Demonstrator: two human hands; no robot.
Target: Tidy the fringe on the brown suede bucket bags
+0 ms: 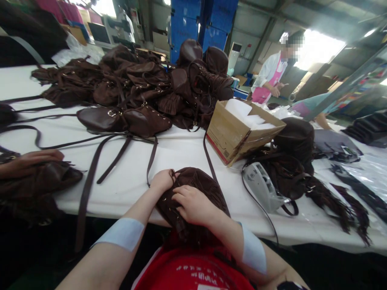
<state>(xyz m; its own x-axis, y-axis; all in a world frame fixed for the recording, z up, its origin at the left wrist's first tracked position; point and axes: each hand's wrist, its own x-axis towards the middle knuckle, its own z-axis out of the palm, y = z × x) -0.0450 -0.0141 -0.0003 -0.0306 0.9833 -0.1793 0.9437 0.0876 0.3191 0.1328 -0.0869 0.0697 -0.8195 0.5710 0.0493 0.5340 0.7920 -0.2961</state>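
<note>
A dark brown drawstring bag with fringe [202,179] lies at the table's front edge, against my red shirt. My left hand [162,181] is closed at the bag's upper left edge, by a small loop of cord. Across the bag's front rests my right hand [195,205], its fingers bent and gripping the material near the metal eyelets. The fingertips of both hands are partly hidden. Thin straps run from the bag up the white table [178,147].
A large heap of brown bags [136,76] covers the table's far side. To the right stand a cardboard box [226,129] with white sheets and a grey corded device [261,187]. Another person's hand [33,163] holds a bag at left. A person in a pink apron [270,76] stands behind.
</note>
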